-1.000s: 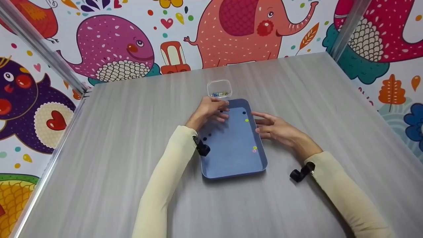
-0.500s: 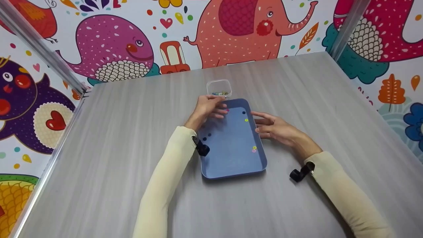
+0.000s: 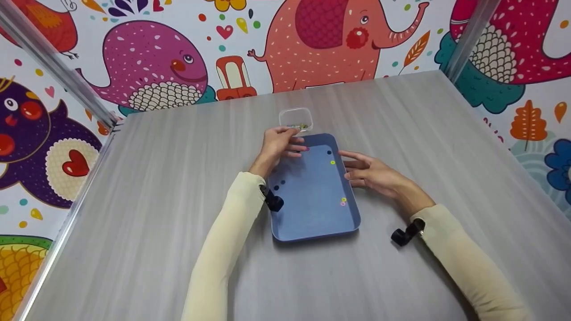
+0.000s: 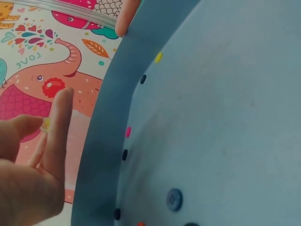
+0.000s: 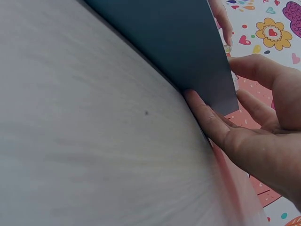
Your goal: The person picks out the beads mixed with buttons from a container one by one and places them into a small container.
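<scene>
A blue tray holds several small round buttons, among them a dark one, a yellow one and a pink one. At its far left corner my left hand pinches a small pale yellow piece between thumb and finger, too little of it showing to tell its kind. That hand's other fingers extend over the tray. On the right, my right hand touches the tray's outer wall with fingers extended, the right wrist view showing fingertips against the wall.
A clear plastic container with several small colourful pieces stands just beyond the tray's far edge. The grey table meets walls printed with cartoon animals at the back and sides. Each wrist carries a black camera mount.
My left hand has drawn back slightly to the left at the tray's far corner, and a pink button now shows beside its fingers. My right hand and the tray keep their places.
</scene>
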`<state>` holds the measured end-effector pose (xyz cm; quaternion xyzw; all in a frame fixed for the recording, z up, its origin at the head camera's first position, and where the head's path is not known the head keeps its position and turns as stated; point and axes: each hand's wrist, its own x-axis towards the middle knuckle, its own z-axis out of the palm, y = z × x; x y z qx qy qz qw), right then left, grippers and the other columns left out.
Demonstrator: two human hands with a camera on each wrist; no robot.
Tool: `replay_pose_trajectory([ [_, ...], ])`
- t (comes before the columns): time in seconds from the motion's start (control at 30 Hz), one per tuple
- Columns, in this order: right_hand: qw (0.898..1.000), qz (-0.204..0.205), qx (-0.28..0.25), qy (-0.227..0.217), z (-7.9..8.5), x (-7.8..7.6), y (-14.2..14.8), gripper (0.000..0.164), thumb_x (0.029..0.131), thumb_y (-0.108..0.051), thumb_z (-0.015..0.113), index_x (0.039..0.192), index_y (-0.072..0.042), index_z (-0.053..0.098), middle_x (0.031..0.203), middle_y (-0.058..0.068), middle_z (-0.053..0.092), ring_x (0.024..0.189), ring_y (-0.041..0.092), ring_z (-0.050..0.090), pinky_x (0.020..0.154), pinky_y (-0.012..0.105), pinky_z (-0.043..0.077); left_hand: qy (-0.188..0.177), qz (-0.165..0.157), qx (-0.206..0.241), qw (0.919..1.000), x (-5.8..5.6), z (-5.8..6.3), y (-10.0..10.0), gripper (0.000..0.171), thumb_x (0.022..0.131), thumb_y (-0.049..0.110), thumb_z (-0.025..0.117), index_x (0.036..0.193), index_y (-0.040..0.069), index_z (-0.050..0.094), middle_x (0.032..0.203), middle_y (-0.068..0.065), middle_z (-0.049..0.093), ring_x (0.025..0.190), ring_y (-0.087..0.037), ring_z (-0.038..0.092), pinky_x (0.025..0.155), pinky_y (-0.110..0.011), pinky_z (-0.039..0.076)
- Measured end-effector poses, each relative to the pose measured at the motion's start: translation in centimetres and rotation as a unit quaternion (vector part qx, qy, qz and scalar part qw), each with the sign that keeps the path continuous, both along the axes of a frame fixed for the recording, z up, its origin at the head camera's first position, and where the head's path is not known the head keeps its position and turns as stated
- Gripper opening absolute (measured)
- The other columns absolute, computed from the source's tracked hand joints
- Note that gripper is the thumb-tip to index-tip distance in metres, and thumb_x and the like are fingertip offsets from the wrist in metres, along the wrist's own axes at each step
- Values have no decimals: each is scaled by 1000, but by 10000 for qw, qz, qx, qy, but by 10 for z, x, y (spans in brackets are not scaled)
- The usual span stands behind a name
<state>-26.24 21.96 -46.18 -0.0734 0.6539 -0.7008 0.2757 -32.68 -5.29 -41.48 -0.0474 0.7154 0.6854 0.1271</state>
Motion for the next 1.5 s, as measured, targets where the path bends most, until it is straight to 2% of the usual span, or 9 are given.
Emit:
replay_pose_trajectory([
  [0.23,10000,-12,7,10,0,0,0,79,92,-3,69,159,-17,27,160,21,33,132,25,54,100,31,58,38,192,181,9996,-2,-1,0,33,102,28,60,125,4,65,102,-17,75,71,-20,77,61,-31,64],
  [0.63,10000,15,60,35,0,0,0,78,93,-3,69,159,-17,28,160,20,35,127,22,57,99,30,58,-68,397,326,9987,-6,-5,-1,34,101,26,60,127,4,63,109,-18,75,70,-17,76,65,-32,65],
  [1.13,10000,-40,3,14,-1,0,-1,77,93,-2,67,159,-16,28,159,21,35,127,21,58,99,30,58,-3,490,309,9983,-10,-8,-6,34,102,30,60,126,6,64,119,-22,72,77,-19,77,68,-32,65],
  [1.5,10000,13,0,46,-1,0,0,80,92,-3,69,159,-16,28,160,21,34,129,22,57,99,30,58,86,643,490,9967,-13,-11,-8,31,101,22,61,125,3,66,112,-23,73,66,-15,75,64,-33,65],
])
